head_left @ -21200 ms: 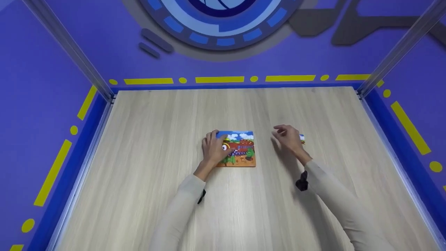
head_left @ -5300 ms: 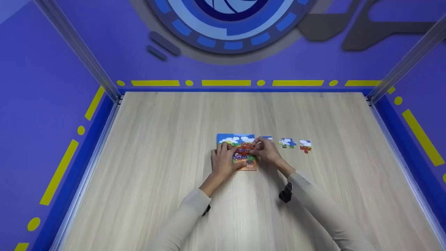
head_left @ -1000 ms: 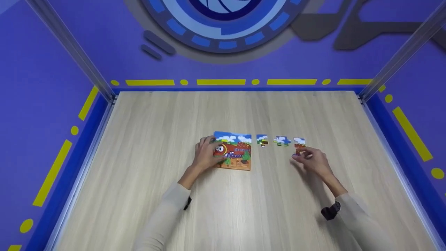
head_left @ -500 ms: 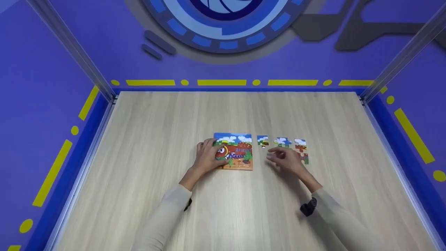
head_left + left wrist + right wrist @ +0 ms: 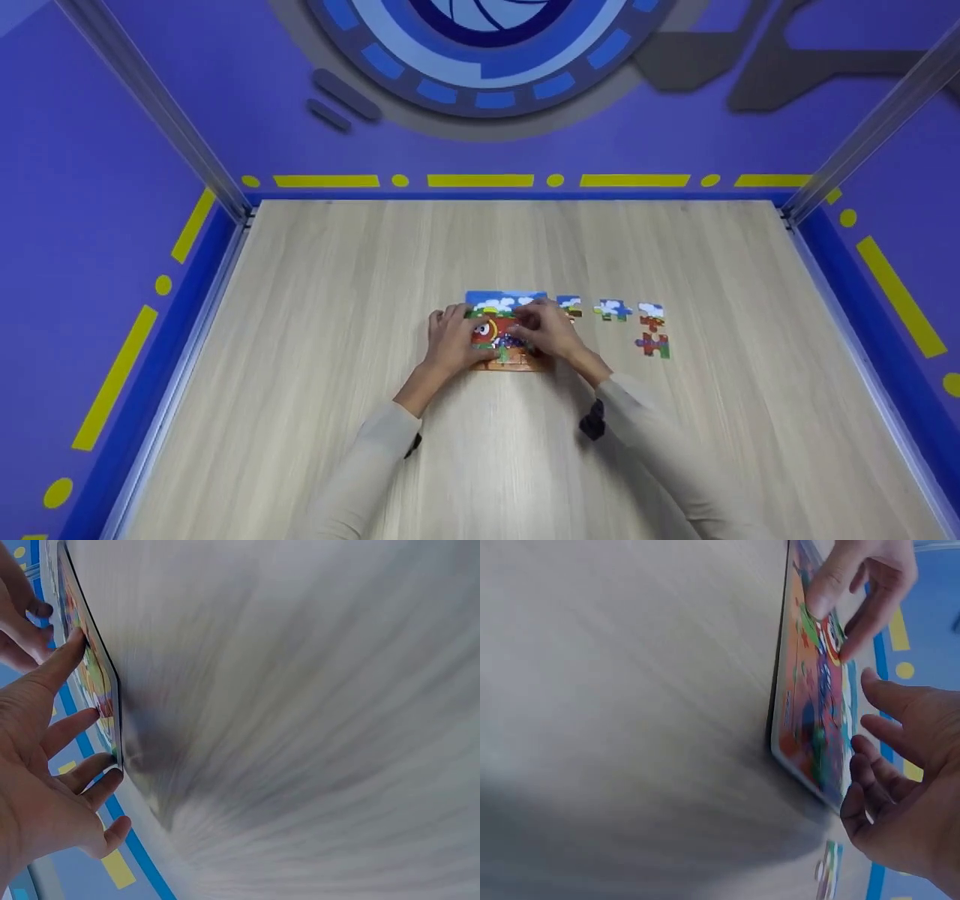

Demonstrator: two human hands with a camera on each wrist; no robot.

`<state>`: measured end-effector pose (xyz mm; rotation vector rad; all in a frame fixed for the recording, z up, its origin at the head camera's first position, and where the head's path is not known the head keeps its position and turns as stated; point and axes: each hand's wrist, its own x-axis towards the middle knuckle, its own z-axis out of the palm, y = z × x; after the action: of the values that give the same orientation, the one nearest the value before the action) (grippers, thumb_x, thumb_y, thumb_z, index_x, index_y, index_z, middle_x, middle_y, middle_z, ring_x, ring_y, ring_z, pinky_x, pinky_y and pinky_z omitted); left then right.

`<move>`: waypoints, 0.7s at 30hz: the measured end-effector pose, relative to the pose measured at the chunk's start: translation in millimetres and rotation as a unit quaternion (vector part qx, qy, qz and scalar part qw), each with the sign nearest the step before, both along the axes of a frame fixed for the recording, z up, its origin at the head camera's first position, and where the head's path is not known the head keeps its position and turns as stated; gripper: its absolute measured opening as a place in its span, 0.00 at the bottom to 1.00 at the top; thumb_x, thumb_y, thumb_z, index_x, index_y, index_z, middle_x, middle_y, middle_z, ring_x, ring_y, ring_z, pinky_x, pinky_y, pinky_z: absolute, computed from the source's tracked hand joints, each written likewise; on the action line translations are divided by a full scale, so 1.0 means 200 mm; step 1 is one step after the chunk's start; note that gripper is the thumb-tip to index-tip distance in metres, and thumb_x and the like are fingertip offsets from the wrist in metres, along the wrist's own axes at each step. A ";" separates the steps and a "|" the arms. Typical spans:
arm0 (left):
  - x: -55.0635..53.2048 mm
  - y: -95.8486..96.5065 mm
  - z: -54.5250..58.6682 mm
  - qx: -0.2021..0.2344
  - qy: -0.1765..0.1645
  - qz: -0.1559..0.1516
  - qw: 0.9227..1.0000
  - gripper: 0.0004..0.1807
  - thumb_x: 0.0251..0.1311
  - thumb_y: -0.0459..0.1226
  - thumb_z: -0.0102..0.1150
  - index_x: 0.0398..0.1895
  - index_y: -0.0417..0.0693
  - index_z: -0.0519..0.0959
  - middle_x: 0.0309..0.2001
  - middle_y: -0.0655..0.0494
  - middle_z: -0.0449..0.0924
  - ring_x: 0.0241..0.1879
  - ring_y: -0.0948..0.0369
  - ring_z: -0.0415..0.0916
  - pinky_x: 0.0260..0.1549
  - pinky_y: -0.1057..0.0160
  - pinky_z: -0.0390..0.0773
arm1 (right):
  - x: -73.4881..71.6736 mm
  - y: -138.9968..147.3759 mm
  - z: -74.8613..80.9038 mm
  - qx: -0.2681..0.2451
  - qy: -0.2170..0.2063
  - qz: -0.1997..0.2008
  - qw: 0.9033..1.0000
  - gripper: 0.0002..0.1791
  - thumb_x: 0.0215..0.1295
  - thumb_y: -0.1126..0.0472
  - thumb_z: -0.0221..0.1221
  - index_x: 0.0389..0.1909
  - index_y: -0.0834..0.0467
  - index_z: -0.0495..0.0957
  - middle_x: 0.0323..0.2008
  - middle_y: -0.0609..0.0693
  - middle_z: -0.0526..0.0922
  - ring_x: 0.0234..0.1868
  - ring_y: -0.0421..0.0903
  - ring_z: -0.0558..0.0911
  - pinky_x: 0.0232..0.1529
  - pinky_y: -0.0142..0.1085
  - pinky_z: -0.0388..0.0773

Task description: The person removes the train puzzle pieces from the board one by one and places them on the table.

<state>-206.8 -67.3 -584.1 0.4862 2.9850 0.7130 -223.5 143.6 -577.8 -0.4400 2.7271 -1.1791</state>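
Note:
A square jigsaw puzzle [image 5: 514, 366] with a red cartoon train under a blue sky lies on the table. My left hand [image 5: 448, 339] rests at its left side; in the left wrist view the thumb [image 5: 64, 660] lies on the picture and other fingertips are at the edge. My right hand [image 5: 553, 330] is over the puzzle's right part, fingers lightly bent. The right wrist view shows no piece between those fingers [image 5: 889, 694], which are close over the surface. Part of the picture is hidden under both hands.
Several loose puzzle pieces lie right of the puzzle: a sky piece [image 5: 568, 302] half behind my right hand, a cloud piece [image 5: 613, 309], a cloud-and-red piece [image 5: 651, 313] and a red-green piece [image 5: 656, 345] below it. A blue wall [image 5: 480, 150] borders the wooden table [image 5: 337, 262].
My right hand has let go of the red-green puzzle piece below the rightmost one and moved left over the puzzle. Earlier, fewer loose pieces lay at the right. My left hand has stayed at the puzzle's left side.

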 end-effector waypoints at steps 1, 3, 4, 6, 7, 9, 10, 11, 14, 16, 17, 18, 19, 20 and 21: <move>0.00 0.00 0.00 -0.001 0.001 -0.001 1.000 0.35 0.52 0.54 0.77 0.62 0.52 0.82 0.65 0.43 0.75 0.66 0.46 0.69 0.66 0.37 0.60 | 0.00 -0.02 0.00 0.011 0.001 -0.003 1.000 0.22 0.65 0.59 0.69 0.56 0.66 0.83 0.48 0.61 0.80 0.46 0.53 0.82 0.48 0.45 0.81; 0.01 0.00 0.00 -0.004 0.004 -0.001 1.000 0.35 0.52 0.55 0.76 0.62 0.52 0.82 0.65 0.43 0.75 0.66 0.46 0.69 0.66 0.37 0.61 | 0.00 -0.04 -0.01 0.030 0.003 -0.012 0.999 0.23 0.63 0.59 0.70 0.56 0.66 0.83 0.49 0.61 0.80 0.48 0.54 0.80 0.51 0.48 0.80; 0.01 0.00 0.00 -0.005 0.006 -0.001 1.000 0.35 0.51 0.55 0.77 0.62 0.52 0.83 0.64 0.43 0.75 0.66 0.46 0.69 0.66 0.37 0.61 | 0.00 -0.04 -0.02 0.035 0.006 -0.017 0.999 0.23 0.62 0.59 0.71 0.56 0.66 0.83 0.50 0.62 0.80 0.49 0.55 0.80 0.53 0.49 0.79; 0.01 0.00 0.00 -0.007 0.010 -0.002 1.000 0.35 0.50 0.55 0.77 0.61 0.52 0.83 0.64 0.43 0.76 0.66 0.46 0.70 0.65 0.37 0.62 | 0.00 -0.05 -0.02 0.044 0.011 -0.026 0.999 0.25 0.61 0.60 0.72 0.57 0.65 0.83 0.50 0.61 0.80 0.50 0.55 0.79 0.54 0.50 0.78; 0.01 0.01 0.00 -0.008 0.013 -0.002 1.000 0.35 0.50 0.56 0.77 0.61 0.52 0.83 0.63 0.44 0.76 0.65 0.46 0.70 0.65 0.37 0.62 | 0.00 -0.05 -0.03 0.046 0.015 -0.030 0.998 0.25 0.60 0.60 0.73 0.57 0.65 0.83 0.50 0.61 0.81 0.50 0.55 0.79 0.55 0.51 0.78; 0.01 0.01 0.00 -0.012 0.018 -0.001 1.000 0.35 0.48 0.57 0.77 0.60 0.53 0.84 0.62 0.44 0.77 0.65 0.46 0.70 0.64 0.37 0.63 | 0.00 -0.06 -0.03 0.047 0.020 -0.034 0.998 0.25 0.59 0.60 0.73 0.56 0.64 0.83 0.49 0.61 0.82 0.50 0.55 0.80 0.55 0.51 0.78; 0.01 0.01 0.00 -0.014 0.021 0.000 1.000 0.35 0.48 0.57 0.78 0.60 0.53 0.84 0.62 0.44 0.77 0.65 0.46 0.71 0.64 0.37 0.63 | 0.01 -0.06 -0.03 0.047 0.023 -0.037 0.998 0.24 0.59 0.60 0.73 0.56 0.64 0.83 0.48 0.60 0.82 0.50 0.55 0.80 0.55 0.51 0.78; 0.01 0.01 0.00 -0.017 0.022 0.002 1.000 0.36 0.48 0.57 0.78 0.60 0.53 0.84 0.62 0.45 0.78 0.65 0.46 0.71 0.64 0.37 0.63 | 0.01 -0.06 -0.03 0.047 0.020 -0.038 0.998 0.24 0.59 0.59 0.73 0.56 0.64 0.83 0.48 0.60 0.82 0.50 0.55 0.80 0.55 0.51 0.78; 0.01 0.01 0.00 -0.020 0.025 0.010 0.999 0.36 0.48 0.57 0.78 0.60 0.51 0.84 0.63 0.45 0.77 0.65 0.47 0.71 0.65 0.38 0.63 | 0.00 -0.07 -0.03 0.052 0.007 -0.041 0.998 0.24 0.60 0.59 0.73 0.56 0.63 0.83 0.49 0.60 0.82 0.50 0.55 0.81 0.56 0.51 0.78; 0.01 0.01 -0.01 -0.021 0.023 0.014 0.999 0.37 0.49 0.57 0.77 0.61 0.50 0.83 0.63 0.45 0.77 0.66 0.47 0.70 0.66 0.38 0.63 | -0.01 -0.08 -0.02 0.062 -0.004 -0.038 0.997 0.24 0.61 0.59 0.72 0.58 0.62 0.82 0.50 0.60 0.82 0.51 0.54 0.80 0.56 0.50 0.78; 0.01 0.01 -0.01 -0.022 0.021 0.014 0.999 0.37 0.49 0.57 0.77 0.62 0.51 0.82 0.64 0.44 0.77 0.66 0.47 0.70 0.66 0.38 0.63 | -0.01 -0.08 -0.01 0.066 -0.012 -0.037 0.997 0.25 0.62 0.59 0.72 0.59 0.61 0.82 0.51 0.60 0.82 0.50 0.54 0.80 0.56 0.50 0.78; 0.01 0.01 -0.01 -0.020 0.019 0.014 1.000 0.37 0.50 0.57 0.76 0.62 0.51 0.82 0.64 0.44 0.76 0.66 0.46 0.70 0.66 0.38 0.63 | -0.02 -0.08 -0.01 0.071 -0.017 -0.036 0.997 0.25 0.62 0.60 0.72 0.59 0.61 0.82 0.51 0.60 0.82 0.50 0.54 0.80 0.55 0.50 0.78; 0.01 0.01 -0.01 -0.019 0.016 0.012 1.000 0.37 0.51 0.57 0.76 0.63 0.52 0.82 0.65 0.44 0.76 0.66 0.46 0.69 0.66 0.38 0.62 | -0.02 -0.09 0.00 0.076 -0.022 -0.035 0.996 0.25 0.61 0.60 0.72 0.60 0.60 0.82 0.50 0.59 0.82 0.49 0.53 0.80 0.54 0.49 0.78; 0.01 0.01 -0.01 -0.018 0.013 0.010 1.000 0.37 0.52 0.57 0.75 0.64 0.52 0.81 0.65 0.43 0.75 0.67 0.46 0.69 0.66 0.37 0.62 | -0.03 -0.09 0.01 0.081 -0.027 -0.034 0.996 0.25 0.61 0.60 0.72 0.60 0.60 0.82 0.49 0.59 0.82 0.48 0.53 0.80 0.53 0.49 0.78; 0.01 0.01 -0.01 -0.017 0.011 0.008 1.000 0.36 0.52 0.57 0.75 0.64 0.53 0.81 0.65 0.43 0.75 0.67 0.46 0.69 0.67 0.37 0.61 | -0.04 -0.10 0.01 0.085 -0.033 -0.034 0.995 0.25 0.61 0.61 0.72 0.59 0.60 0.82 0.48 0.58 0.82 0.47 0.52 0.79 0.52 0.48 0.78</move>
<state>-205.1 -66.0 -585.7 0.4721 3.0200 0.6597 -230.7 124.4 -575.3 -0.2836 2.7741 -0.9465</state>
